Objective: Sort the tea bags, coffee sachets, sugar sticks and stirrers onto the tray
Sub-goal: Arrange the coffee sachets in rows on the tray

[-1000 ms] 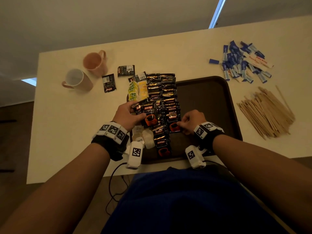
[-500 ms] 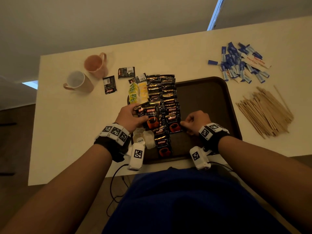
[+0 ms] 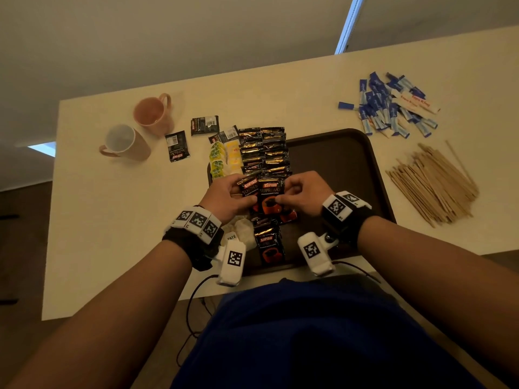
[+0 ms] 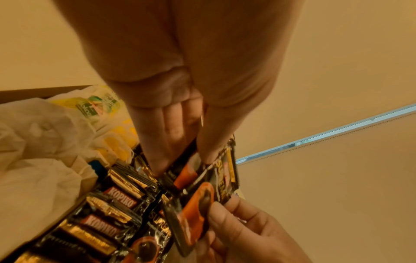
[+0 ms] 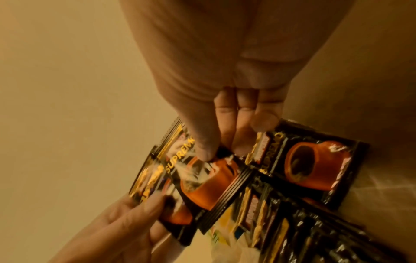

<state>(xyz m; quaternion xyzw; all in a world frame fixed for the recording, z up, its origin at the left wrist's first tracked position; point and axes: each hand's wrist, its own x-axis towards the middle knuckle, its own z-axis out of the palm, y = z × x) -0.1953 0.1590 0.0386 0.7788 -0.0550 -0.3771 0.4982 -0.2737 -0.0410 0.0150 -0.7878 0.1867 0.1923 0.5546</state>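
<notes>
Over the left part of the dark brown tray [image 3: 339, 167], both hands share a small bunch of black Kopiko coffee sachets. My left hand [image 3: 238, 193] pinches the rear sachet [image 3: 248, 186] between thumb and fingers, shown close in the left wrist view [image 4: 226, 170]. My right hand [image 3: 284, 198] pinches the front sachet [image 3: 271, 199] with the orange cup print [image 5: 209, 179]. Two rows of coffee sachets [image 3: 264, 148] lie on the tray beyond the hands. Yellow-green tea bags [image 3: 224, 158] lie to their left. The sugar sticks [image 3: 393, 108] and wooden stirrers [image 3: 432, 183] lie on the table to the right.
Two mugs [image 3: 151, 113] [image 3: 123, 141] stand at the table's far left. Two loose coffee sachets [image 3: 177, 146] [image 3: 204, 124] lie on the table near them. White tea bags [image 3: 243, 230] sit by the tray's near left corner under my left wrist.
My right hand left the sachet lying on the tray, moved left and took hold of the front sachet of the bunch in my left hand. The bunch now stands a little higher.
</notes>
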